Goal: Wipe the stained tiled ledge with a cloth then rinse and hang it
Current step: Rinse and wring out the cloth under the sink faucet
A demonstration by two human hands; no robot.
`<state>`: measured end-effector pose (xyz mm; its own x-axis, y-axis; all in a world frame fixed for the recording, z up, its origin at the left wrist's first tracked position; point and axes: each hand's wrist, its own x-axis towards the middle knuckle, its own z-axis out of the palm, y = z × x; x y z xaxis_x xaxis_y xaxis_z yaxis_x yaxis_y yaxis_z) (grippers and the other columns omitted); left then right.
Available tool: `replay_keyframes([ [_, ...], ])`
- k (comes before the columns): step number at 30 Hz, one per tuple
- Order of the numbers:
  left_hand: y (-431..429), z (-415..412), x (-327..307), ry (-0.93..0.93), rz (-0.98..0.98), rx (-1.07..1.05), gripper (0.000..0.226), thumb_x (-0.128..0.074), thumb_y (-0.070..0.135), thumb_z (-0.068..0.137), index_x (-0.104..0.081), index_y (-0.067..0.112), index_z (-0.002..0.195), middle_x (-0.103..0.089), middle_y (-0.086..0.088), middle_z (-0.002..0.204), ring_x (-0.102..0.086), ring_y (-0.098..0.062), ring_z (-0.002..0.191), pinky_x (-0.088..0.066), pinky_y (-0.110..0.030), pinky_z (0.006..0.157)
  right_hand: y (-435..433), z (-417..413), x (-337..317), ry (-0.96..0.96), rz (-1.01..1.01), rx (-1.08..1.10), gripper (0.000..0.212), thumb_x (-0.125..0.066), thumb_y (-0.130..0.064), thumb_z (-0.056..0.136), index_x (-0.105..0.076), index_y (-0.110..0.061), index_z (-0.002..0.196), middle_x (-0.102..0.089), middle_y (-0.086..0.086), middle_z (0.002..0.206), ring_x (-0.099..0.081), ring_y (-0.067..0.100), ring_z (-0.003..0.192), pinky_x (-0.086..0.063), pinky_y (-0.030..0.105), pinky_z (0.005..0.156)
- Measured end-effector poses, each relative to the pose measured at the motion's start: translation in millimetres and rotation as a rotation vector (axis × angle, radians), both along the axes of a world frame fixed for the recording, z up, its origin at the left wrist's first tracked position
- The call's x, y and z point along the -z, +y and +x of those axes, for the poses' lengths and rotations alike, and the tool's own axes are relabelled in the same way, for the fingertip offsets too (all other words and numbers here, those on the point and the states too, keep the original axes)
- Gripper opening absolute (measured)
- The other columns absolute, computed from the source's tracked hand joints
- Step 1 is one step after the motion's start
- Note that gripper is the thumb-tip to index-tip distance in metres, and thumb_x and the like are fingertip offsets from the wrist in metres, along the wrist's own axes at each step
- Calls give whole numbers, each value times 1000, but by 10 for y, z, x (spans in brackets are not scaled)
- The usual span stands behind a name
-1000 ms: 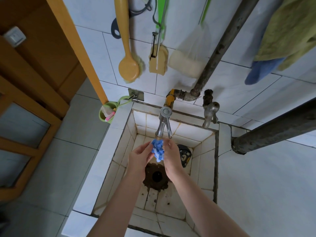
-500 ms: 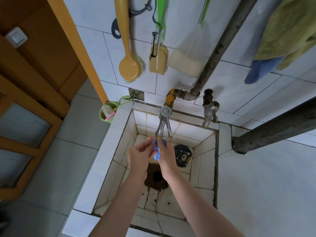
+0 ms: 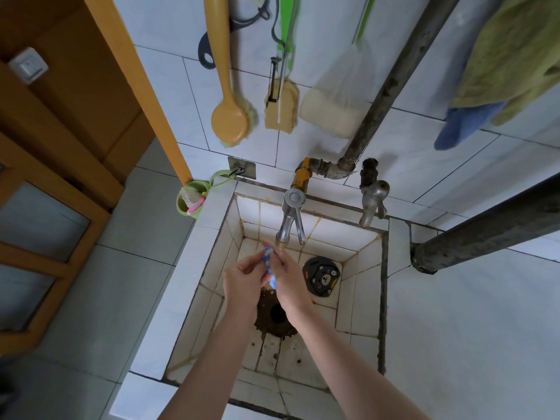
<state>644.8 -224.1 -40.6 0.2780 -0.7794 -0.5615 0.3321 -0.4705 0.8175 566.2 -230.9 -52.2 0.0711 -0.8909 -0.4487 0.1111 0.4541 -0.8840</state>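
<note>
In the head view, both your hands meet over the middle of the tiled basin (image 3: pixel 348 301), just below the spout of the chrome tap (image 3: pixel 289 221). Your left hand (image 3: pixel 244 278) has its fingers curled in and pinches the cloth (image 3: pixel 268 259) from the left. Your right hand (image 3: pixel 288 278) closes on it from the right, back of the hand toward you and fingertips reaching up almost to the spout. The cloth is squeezed between the two palms, so you see little of it: a narrow, crumpled strip of bright blue with pale flecks, showing at the fingertips and again lower down between the heels of your hands. Whether it is wet, or whether water is running onto it, cannot be told.

Straight under your wrists is the dark, rust-stained drain hole (image 3: pixel 276 313), with brown streaks along the grout of the basin floor. A round black drain cover (image 3: pixel 321 276) with a bear face lies on the floor tiles just right of your right hand. A second, duller tap (image 3: pixel 373 201) sits at the basin's back right corner, beneath the corroded pipe (image 3: pixel 391 86) that runs up the wall.

The white tiled ledge (image 3: pixel 185 268) frames the basin on the left. A green cup (image 3: pixel 189 201) hangs at its far corner. On the wall above hang a yellow brush (image 3: pixel 228 116), a sponge (image 3: pixel 280 109) and a mesh bag (image 3: pixel 336 107). At the upper right are a green towel (image 3: pixel 509 56) and a blue rag (image 3: pixel 463 122).
</note>
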Motion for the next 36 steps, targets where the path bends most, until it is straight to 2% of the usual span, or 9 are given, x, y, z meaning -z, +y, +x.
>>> replay_keyframes([
  [4, 27, 6, -16, -44, -2, 75, 22, -60, 0, 82, -65, 4, 103, -70, -11, 92, -68, -22, 85, -55, -20, 69, -117, -15, 37, 214, 27, 137, 19, -42, -16, 99, -58, -7, 92, -60, 4, 84, -59, 18, 78, -47, 18, 65],
  [6, 13, -4, -34, -37, 19, 89, 21, -57, -1, 84, -64, 7, 102, -69, -14, 97, -68, -23, 87, -56, -21, 69, -163, -53, 40, 210, 22, 172, 8, -52, -17, 94, -54, -11, 100, -59, 2, 89, -60, 16, 80, -49, 17, 65],
  [11, -94, 54, -76, 66, 92, 177, 31, -59, 21, 86, -58, 10, 114, -63, -14, 109, -65, -27, 96, -58, -25, 66, -153, -119, -43, 198, -36, 42, 30, -69, -20, 83, -59, 4, 97, -63, 20, 92, -64, 32, 87, -53, 31, 77],
  [15, -123, 103, -73, -37, 80, 131, 21, -66, 14, 80, -66, 3, 99, -67, -17, 98, -66, -21, 84, -55, -17, 59, -101, -197, 10, 26, -20, -60, 46, -71, -33, 77, -61, 5, 100, -62, 27, 100, -61, 39, 95, -50, 44, 89],
  [17, -129, 137, -36, -30, 86, 80, 16, -68, 11, 78, -67, 4, 92, -69, -18, 96, -67, -22, 83, -55, -17, 61, -82, -261, 69, -160, 29, -32, 51, -74, -27, 74, -56, 6, 109, -60, 26, 105, -61, 34, 97, -49, 41, 91],
  [22, -104, 136, 2, 49, 65, -53, 14, -64, 5, 81, -61, 4, 94, -66, -18, 99, -66, -21, 83, -54, -15, 60, -58, -325, 36, -189, 173, 65, 30, -72, -14, 76, -63, -1, 101, -68, 10, 96, -66, 18, 90, -51, 20, 78],
  [27, -16, 29, 4, 126, 8, 11, 20, -52, -2, 87, -63, 11, 98, -66, -14, 102, -65, -20, 92, -54, -15, 65, -64, -107, 37, -205, 214, 248, 37, -65, -13, 84, -51, 5, 113, -59, 13, 98, -58, 23, 88, -47, 28, 79],
  [30, -4, -24, -26, 107, -7, 13, 22, -51, -2, 87, -65, 13, 96, -67, -11, 103, -64, -19, 95, -54, -21, 72, -36, 17, 24, -268, 195, 247, 27, -52, -10, 92, -48, -9, 118, -57, 12, 104, -58, 24, 93, -50, 31, 76],
  [36, 2, 13, -16, 27, -10, -71, 22, -58, 3, 85, -66, 8, 105, -69, -7, 99, -65, -14, 91, -53, -13, 67, 28, 17, -35, -2, -33, 104, 20, -52, -14, 94, -64, -30, 89, -66, -3, 90, -62, 1, 85, -50, 18, 77],
])
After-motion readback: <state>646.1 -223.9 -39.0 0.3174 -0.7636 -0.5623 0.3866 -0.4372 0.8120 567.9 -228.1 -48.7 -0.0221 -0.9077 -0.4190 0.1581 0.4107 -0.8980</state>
